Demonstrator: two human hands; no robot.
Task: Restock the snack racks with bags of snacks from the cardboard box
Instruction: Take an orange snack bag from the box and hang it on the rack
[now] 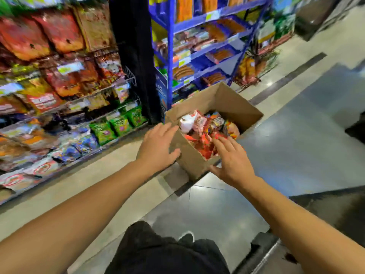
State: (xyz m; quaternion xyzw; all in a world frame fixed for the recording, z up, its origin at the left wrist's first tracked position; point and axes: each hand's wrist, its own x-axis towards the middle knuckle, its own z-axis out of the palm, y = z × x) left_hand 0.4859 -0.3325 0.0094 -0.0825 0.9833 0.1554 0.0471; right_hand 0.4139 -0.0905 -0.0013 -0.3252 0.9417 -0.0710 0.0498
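Glossy grey and beige floor tiles are stretching along a shop aisle, and wire snack racks are standing along its left side, packed with blurred red, orange, blue and green bags; a row of green snack bags is sitting on a low shelf near the rack's right end. Just right of that, a black pillar is rising, with blue metal shelving of orange and brown packets beyond it. On the floor before the blue shelving, an open brown cardboard box is sitting, filled with mixed red, orange and white snack bags. The left hand is lying with straight, spread fingers against the box's near left wall and rim, thumb pressing the cardboard, gripping nothing. The right hand is reaching over the box's near right corner, fingers loosely spread and extended above the red bags, holding nothing; whether the fingertips are touching a bag cannot be told. Dark trousers and a shoe are showing at the bottom edge.
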